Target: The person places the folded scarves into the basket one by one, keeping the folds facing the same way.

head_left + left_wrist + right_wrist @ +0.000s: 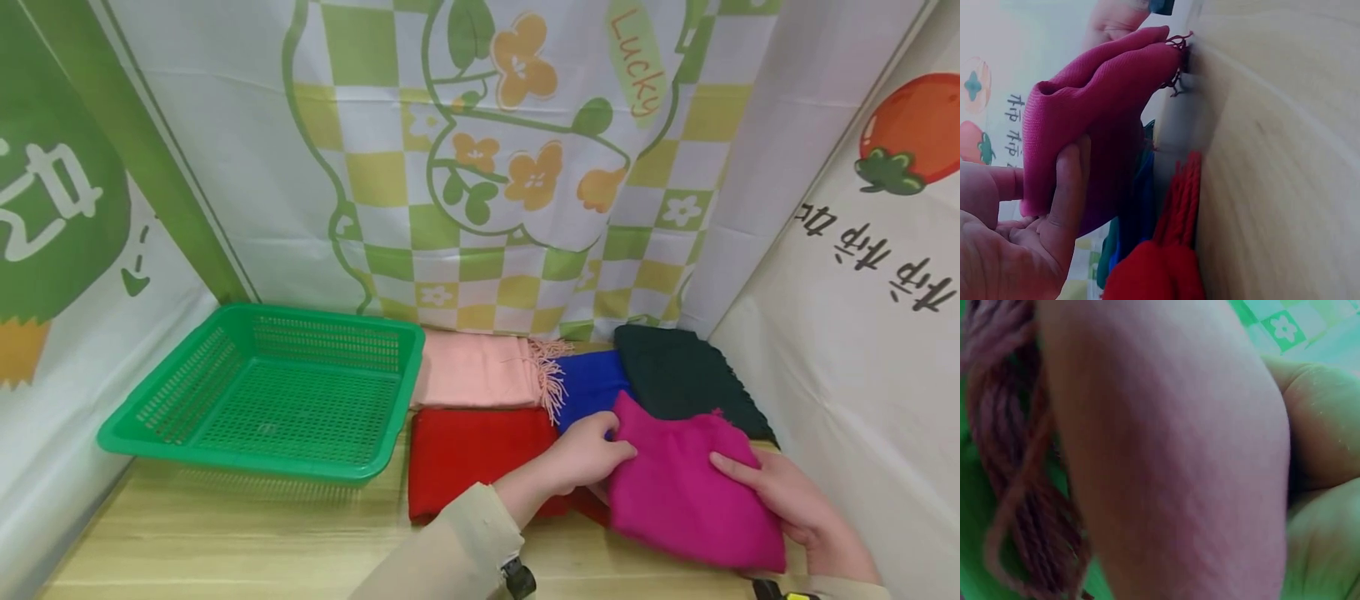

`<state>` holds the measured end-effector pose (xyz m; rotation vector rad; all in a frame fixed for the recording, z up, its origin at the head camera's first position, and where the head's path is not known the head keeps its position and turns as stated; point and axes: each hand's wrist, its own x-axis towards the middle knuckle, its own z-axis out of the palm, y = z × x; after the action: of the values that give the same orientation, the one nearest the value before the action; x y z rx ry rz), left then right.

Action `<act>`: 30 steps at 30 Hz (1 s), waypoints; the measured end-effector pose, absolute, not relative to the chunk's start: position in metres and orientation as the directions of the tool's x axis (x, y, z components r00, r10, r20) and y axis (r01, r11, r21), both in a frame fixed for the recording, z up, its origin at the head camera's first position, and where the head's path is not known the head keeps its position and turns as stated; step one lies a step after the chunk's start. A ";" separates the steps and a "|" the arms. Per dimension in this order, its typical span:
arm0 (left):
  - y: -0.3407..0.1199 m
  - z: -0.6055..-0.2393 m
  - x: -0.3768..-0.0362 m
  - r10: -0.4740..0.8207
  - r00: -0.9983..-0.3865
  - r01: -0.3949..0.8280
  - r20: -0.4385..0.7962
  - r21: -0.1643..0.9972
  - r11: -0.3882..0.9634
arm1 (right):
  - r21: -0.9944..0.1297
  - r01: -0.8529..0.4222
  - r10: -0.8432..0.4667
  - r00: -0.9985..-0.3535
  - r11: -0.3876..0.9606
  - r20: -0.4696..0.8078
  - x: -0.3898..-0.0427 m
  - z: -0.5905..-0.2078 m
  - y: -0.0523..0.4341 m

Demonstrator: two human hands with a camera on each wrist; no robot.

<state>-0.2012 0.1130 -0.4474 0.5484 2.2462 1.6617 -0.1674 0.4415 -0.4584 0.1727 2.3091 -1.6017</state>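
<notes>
Two hands, left hand [588, 457] and right hand [787, 500], gripping folded magenta scarf [686, 492], fringed edge

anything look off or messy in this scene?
Nothing damaged or spilled. Only the magenta scarf sits askew: both hands (left hand, right hand) grip it, tilted over the red scarf, while the other scarves lie flat. The green basket sits level.

Pale wooden table [225, 542], green mesh basket [277, 392] at left, folded scarves beside it — red scarf [465, 458], pink scarf [472, 371], blue scarf [588, 387], dark green scarf [682, 371].
</notes>
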 end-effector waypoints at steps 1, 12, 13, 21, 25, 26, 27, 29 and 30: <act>0.111 -0.446 -0.201 0.466 -0.885 0.122 -0.014 0.958 0.260 | -0.894 0.278 -0.097 -0.939 0.352 -0.330 -0.168 -0.457 0.441; 0.084 -0.434 -0.209 0.478 -0.877 0.068 -0.044 0.974 0.215 | -0.918 0.308 -0.098 -0.935 0.251 -0.341 -0.172 -0.450 0.417; 0.080 -0.433 -0.211 0.482 -0.875 0.057 -0.049 0.978 0.202 | -0.920 0.309 -0.094 -0.936 0.242 -0.339 -0.173 -0.450 0.414; 0.058 -0.429 -0.220 0.507 -0.857 -0.034 -0.092 0.992 0.122 | -0.936 0.320 -0.112 -0.935 0.143 -0.337 -0.179 -0.446 0.393; 0.048 -0.428 -0.225 0.490 -0.866 -0.037 -0.097 0.991 0.130 | -0.943 0.324 -0.123 -0.935 0.081 -0.332 -0.181 -0.446 0.382; 0.045 -0.428 -0.226 0.485 -0.869 -0.037 -0.097 0.991 0.132 | -0.943 0.326 -0.129 -0.934 0.072 -0.333 -0.182 -0.445 0.379; 0.043 -0.427 -0.227 0.482 -0.871 -0.037 -0.096 0.991 0.131 | -0.943 0.326 -0.132 -0.934 0.062 -0.332 -0.183 -0.445 0.376; 0.037 -0.426 -0.229 0.477 -0.874 -0.036 -0.095 0.991 0.131 | -0.944 0.325 -0.137 -0.934 0.048 -0.329 -0.184 -0.444 0.371; 0.035 -0.425 -0.230 0.476 -0.874 -0.035 -0.094 0.991 0.131 | -0.945 0.324 -0.141 -0.934 0.044 -0.327 -0.185 -0.444 0.368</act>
<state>-0.2295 0.0347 -0.4252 0.4252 2.0275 1.7938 -0.1850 0.3677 -0.4438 0.1844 1.9974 -1.9565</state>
